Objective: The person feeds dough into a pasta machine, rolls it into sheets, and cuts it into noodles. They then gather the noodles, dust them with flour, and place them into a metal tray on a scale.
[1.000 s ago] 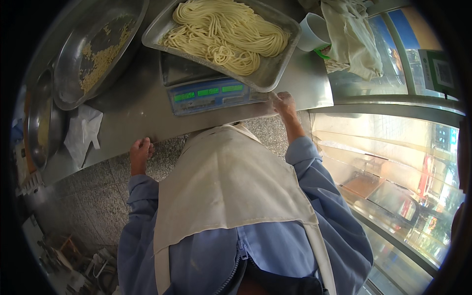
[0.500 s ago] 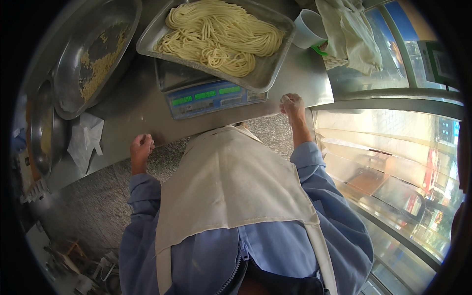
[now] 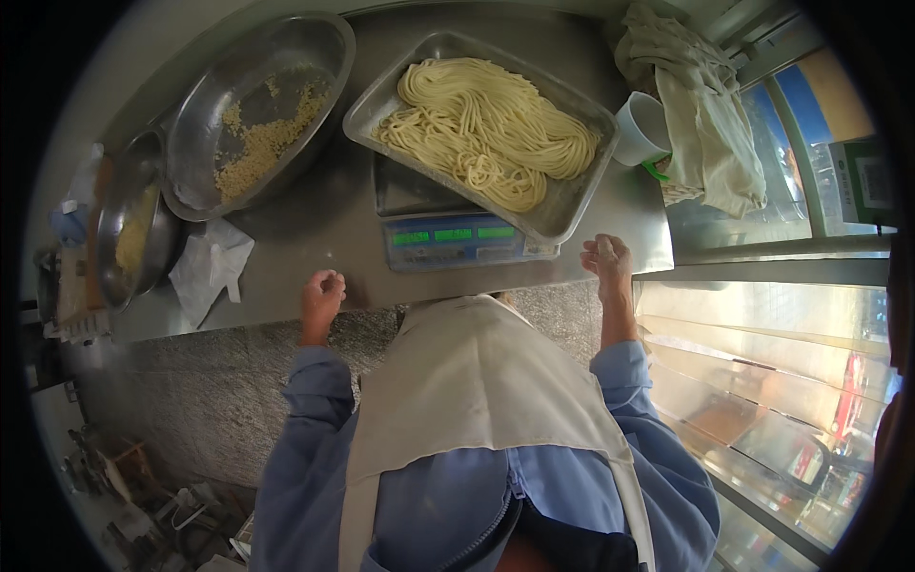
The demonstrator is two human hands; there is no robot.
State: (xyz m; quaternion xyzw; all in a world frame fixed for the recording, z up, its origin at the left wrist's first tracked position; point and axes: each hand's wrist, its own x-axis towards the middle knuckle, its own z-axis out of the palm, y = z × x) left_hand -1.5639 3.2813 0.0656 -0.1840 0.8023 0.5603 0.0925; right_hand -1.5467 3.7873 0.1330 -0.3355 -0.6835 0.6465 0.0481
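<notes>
Up top, both hands rest at the near edge of the steel counter (image 3: 315, 224), either side of the scale (image 3: 457, 238). Left hand (image 3: 321, 296) curled into a loose fist, holding nothing; right hand (image 3: 607, 262) fingers bent, apparently empty (grip hard to tell). Tray of noodles (image 3: 496, 129) sits on the scale, just beyond both hands. Left of it: large steel bowl (image 3: 257, 110) with crumbs, smaller bowl (image 3: 129, 229), crumpled paper (image 3: 210, 272). Right: white cup (image 3: 640, 129), cloth (image 3: 705, 124).
</notes>
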